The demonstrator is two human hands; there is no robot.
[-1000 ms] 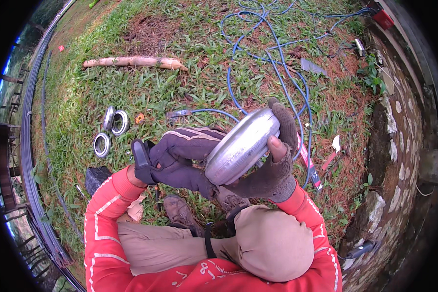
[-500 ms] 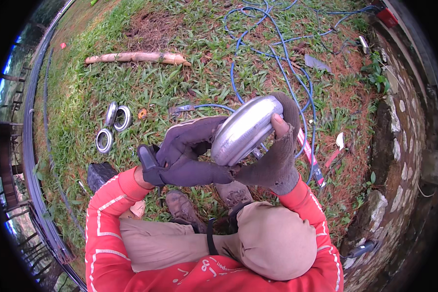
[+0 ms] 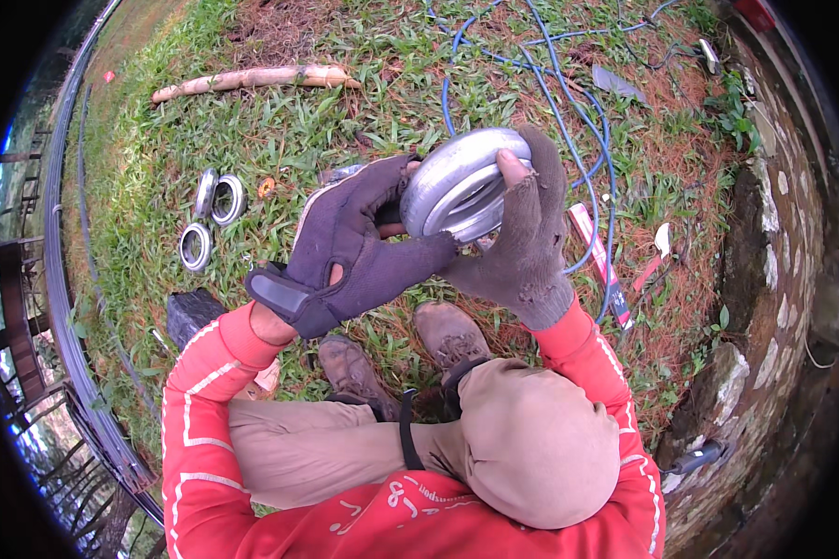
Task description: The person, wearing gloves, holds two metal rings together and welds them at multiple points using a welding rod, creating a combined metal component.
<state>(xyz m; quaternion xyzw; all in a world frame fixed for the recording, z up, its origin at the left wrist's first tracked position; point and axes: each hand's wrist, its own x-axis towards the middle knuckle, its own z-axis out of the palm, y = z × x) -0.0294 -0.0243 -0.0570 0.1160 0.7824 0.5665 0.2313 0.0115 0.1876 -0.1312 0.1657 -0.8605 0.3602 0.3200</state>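
Between my two gloved hands is a thick silver metal ring [image 3: 447, 182], tilted so that its round opening shows toward me. My left hand [image 3: 359, 247], in a dark purple-black glove, grips its left side with the thumb along the lower edge. On the right side, my right hand [image 3: 524, 228] in a worn brown knit glove is wrapped round the ring, its bare thumb tip pressed on the upper face. The fingers behind the ring are partly hidden. Three similar rings [image 3: 196, 247] rest on the grass to the left, beside a small orange disc [image 3: 267, 187].
A stripped wooden pole [image 3: 256, 81] lies on the grass ahead. Blue hose [image 3: 555, 70] loops at the far right, near a grey flat piece [image 3: 617, 84] and a red-white strip [image 3: 598, 261]. A stone wall [image 3: 764, 279] borders the right; a black object [image 3: 194, 315] sits left of my boots [image 3: 356, 370].
The ring has been raised slightly and turned, so more of its central opening shows. Both hands moved up with it; my left hand has rolled, showing more of the glove's back.
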